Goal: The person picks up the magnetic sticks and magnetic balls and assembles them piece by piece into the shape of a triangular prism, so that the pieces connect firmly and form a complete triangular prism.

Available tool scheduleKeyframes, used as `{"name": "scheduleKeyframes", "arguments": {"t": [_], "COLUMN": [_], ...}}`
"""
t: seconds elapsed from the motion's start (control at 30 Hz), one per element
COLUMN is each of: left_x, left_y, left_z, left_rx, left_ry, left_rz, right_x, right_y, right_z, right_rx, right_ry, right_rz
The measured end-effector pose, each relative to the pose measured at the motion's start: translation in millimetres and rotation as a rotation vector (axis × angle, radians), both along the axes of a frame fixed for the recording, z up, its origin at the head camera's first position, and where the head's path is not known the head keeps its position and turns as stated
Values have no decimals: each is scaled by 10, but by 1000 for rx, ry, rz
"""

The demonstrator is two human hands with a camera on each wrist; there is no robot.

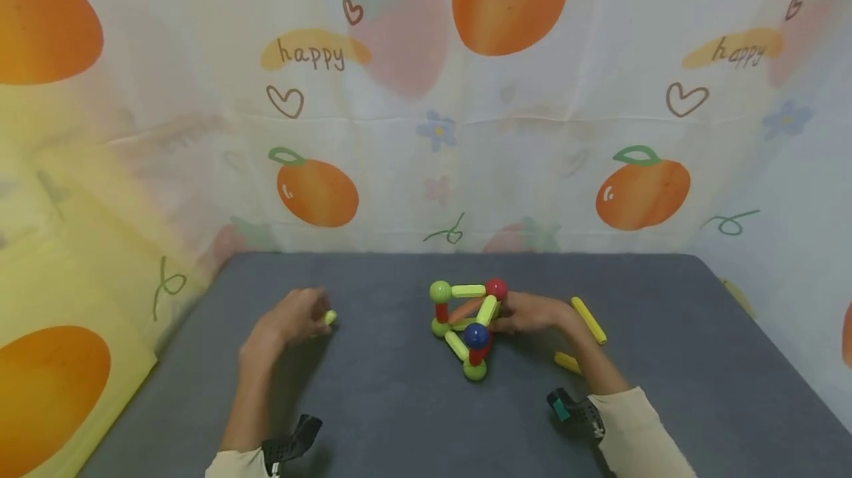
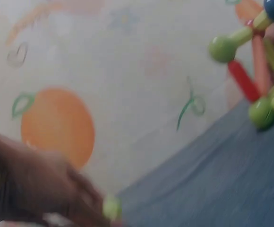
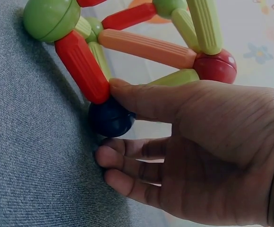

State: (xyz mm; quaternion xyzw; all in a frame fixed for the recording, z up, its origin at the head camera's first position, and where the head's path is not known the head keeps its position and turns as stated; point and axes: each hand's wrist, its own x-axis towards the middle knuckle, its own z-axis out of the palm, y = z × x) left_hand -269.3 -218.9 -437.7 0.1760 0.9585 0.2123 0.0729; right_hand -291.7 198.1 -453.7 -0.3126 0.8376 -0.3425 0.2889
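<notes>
In the head view, a frame of magnetic sticks and balls (image 1: 468,291) stands on the table. It joins light green, red and orange sticks with green, red and blue balls. My right hand (image 1: 532,313) is at its right side. In the right wrist view, the thumb and fingers of that hand hold a dark blue ball (image 3: 111,117) low on the frame, beside a red stick (image 3: 82,66). Left of the frame, my left hand (image 1: 293,319) pinches a light green stick (image 1: 330,317), of which only the end shows; it is blurred in the left wrist view.
Two loose yellow sticks lie to the right: a long one (image 1: 589,320) beyond my right wrist and a shorter one (image 1: 568,362) partly behind the forearm. A printed cloth (image 1: 399,189) hangs at the back edge of the dark grey table (image 1: 399,419).
</notes>
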Motion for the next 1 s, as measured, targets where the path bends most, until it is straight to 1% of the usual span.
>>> {"name": "scheduleKeyframes", "arguments": {"t": [0.07,0.1,0.13,0.17,0.2,0.23,0.27,0.33,0.37,0.4,0.47,0.53,0.6,0.67,0.77,0.87,0.93,0.97,1.0], "left_x": [8,14,29,46,60,76,96,131,148,156,165,160,152,152,156,160,143,126,102], "left_y": [191,312,448,586,728,867,995,1207,1288,1351,1421,1448,1462,1479,1510,1514,1499,1490,1479], "left_z": [53,86,126,164,198,227,248,263,260,242,189,131,91,79,73,54,24,6,-19], "left_rx": [97,148,189,216,238,248,241,195,165,140,82,47,42,43,51,71,97,115,144], "left_ry": [148,225,285,351,415,474,532,638,677,704,750,779,790,791,789,772,719,677,610], "left_rz": [-120,-186,-254,-326,-396,-453,-500,-558,-568,-574,-570,-558,-558,-566,-566,-549,-517,-493,-459], "right_x": [0,-2,-6,-13,-18,-21,-30,-44,-48,-48,-44,-41,-41,-39,-32,-18,-17,-17,-18], "right_y": [-4,-5,-8,-17,-19,-20,-27,-31,-32,-31,-33,-33,-29,-15,2,7,7,11,15], "right_z": [-20,-29,-38,-49,-51,-52,-55,-48,-45,-42,-38,-36,-40,-43,-54,-66,-68,-63,-57], "right_rx": [-3,2,11,12,18,30,20,3,-6,1,2,-10,-28,-45,-36,-8,9,15,21], "right_ry": [-10,-13,-17,-20,-25,-27,-20,-16,-19,-20,-20,-30,-31,-30,-27,-24,-19,-13,-3], "right_rz": [0,0,-2,7,-3,-15,1,21,31,23,20,20,19,16,-3,-12,-5,-3,-4]}}
